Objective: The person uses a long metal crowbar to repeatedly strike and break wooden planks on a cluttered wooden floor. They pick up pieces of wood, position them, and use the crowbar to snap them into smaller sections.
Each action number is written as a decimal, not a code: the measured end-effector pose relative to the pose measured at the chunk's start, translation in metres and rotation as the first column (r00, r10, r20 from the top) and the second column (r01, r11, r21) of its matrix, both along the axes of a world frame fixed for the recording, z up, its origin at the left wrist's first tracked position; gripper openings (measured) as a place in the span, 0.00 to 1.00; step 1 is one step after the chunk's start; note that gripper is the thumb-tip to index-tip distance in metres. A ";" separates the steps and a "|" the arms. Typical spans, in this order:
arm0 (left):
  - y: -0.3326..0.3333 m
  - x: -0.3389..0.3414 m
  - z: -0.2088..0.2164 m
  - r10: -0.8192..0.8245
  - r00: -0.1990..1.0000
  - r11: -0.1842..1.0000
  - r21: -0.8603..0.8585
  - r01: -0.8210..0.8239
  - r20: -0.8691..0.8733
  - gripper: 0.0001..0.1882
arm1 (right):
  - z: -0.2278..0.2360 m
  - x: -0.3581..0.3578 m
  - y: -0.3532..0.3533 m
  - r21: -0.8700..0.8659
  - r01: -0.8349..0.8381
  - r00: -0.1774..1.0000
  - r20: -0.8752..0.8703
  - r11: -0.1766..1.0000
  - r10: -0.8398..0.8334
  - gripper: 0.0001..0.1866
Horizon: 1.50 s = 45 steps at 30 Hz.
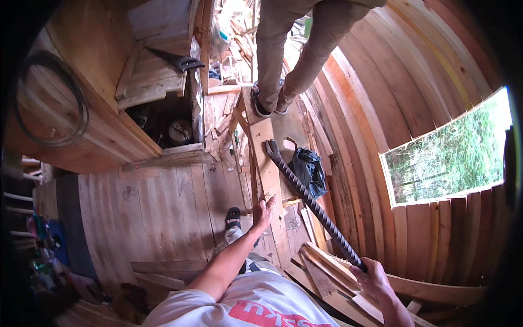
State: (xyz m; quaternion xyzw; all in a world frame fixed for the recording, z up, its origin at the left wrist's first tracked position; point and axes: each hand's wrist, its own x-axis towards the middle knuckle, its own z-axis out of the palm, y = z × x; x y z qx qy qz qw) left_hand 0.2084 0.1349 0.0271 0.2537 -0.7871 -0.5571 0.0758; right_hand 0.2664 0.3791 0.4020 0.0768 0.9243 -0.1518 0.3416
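Observation:
My right hand (372, 276) is wrapped round the lower end of a long dark crowbar (321, 215) with a spiral-ribbed shaft. Its forked claw rests on a narrow wooden plank (265, 169), which runs away from me on a raised frame. Beside the near part of this plank is my left hand (265, 213), its fingers apart at the wood with nothing visible in them. At the plank's far end stands another person (294, 54) in brown trousers and dark shoes. A dark plastic bag (309, 171) lies just right of the crowbar.
Loose boards (332, 280) are piled near my right side. A handsaw (177, 59) lies on a wooden ledge at the far left, near a coiled black hose (52, 101). The plank wall at right has a window opening (447, 150). Wood scraps litter the floor beyond.

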 end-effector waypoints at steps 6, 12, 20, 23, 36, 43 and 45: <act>0.021 -0.003 -0.066 0.008 0.997 1.000 0.022 -0.006 -0.073 0.31 | 0.018 -0.032 -0.022 0.108 0.046 0.987 0.151 0.993 -0.062 0.19; 0.015 -0.011 -0.088 0.027 0.997 0.999 0.033 -0.025 -0.068 0.31 | 0.020 -0.067 -0.038 0.126 0.034 0.974 0.219 0.991 -0.062 0.19; 0.000 -0.019 -0.073 -0.050 0.990 0.992 0.119 0.035 0.129 0.32 | 0.027 -0.100 -0.058 0.159 0.021 0.964 0.260 0.987 -0.062 0.18; 0.001 -0.022 -0.081 -0.020 0.996 0.995 0.100 0.011 0.092 0.31 | 0.029 -0.109 -0.067 0.154 0.036 0.961 0.265 0.987 -0.076 0.17; -0.007 -0.030 -0.112 -0.087 0.993 0.978 0.186 0.100 -0.077 0.28 | -0.028 -0.067 -0.063 -0.109 0.205 0.959 0.220 0.973 -0.177 0.15; -0.016 -0.031 -0.108 -0.122 0.992 0.983 0.134 0.125 -0.031 0.29 | -0.064 -0.042 -0.065 -0.202 0.262 0.955 0.198 0.944 -0.222 0.17; -0.022 -0.031 -0.105 -0.158 0.987 0.982 0.102 0.159 -0.026 0.30 | -0.075 -0.037 -0.058 -0.178 0.271 0.952 0.194 0.946 -0.236 0.17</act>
